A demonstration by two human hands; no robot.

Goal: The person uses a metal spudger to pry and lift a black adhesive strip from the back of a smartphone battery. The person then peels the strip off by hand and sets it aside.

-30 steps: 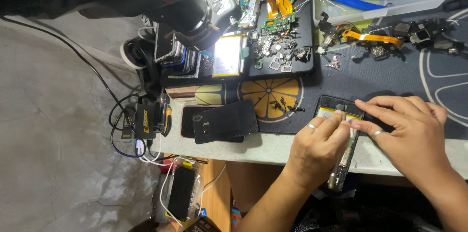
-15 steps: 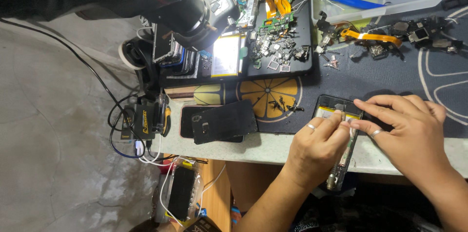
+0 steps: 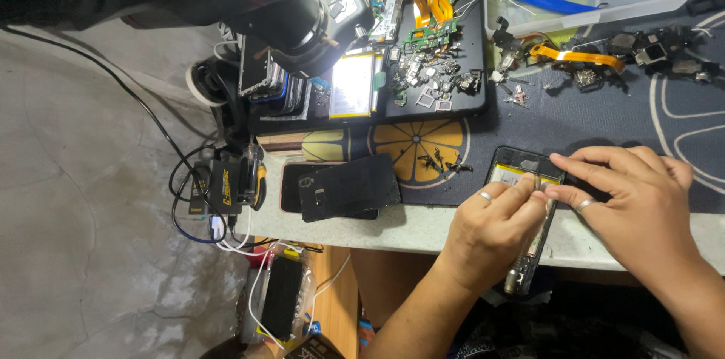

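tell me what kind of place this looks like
Most likely a phone repair bench. Both hands work on an opened black phone with a yellow battery, loose orange flex cables and small circuit parts fill a black tray, and a black microscope hangs over the table.

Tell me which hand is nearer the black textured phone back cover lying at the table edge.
Left. The left hand lies just right of the black cover; the right hand is farther right.

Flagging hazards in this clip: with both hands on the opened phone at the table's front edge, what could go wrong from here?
1. The opened black phone with its yellow battery overhangs the pale table edge; pressure from the left hand or right hand might tip it off.
2. Small loose black parts lie beside it on the dark mat; a sweep could scatter them.
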